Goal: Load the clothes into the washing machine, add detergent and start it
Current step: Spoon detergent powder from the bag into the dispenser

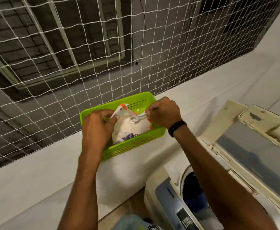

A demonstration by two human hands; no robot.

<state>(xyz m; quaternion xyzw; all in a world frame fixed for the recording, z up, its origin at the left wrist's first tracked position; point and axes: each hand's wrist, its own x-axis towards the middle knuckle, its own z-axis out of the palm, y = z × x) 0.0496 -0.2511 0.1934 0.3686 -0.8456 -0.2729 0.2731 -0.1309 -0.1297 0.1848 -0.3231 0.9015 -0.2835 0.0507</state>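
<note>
Pinching open the torn mouth of the detergent packet, the left hand steadies it. The right hand grips the handle of a clear spoon, whose bowl sits over the white powder inside. The packet lies in a green basket at the far edge of the ledge, its long axis running from its mouth at the hands toward the near basket wall. The washing machine stands below the ledge's near edge, to the right, with its lid raised and dark and blue clothes in the drum. The right hand is nearer to it, so a loaded spoon would probably travel right and down.
</note>
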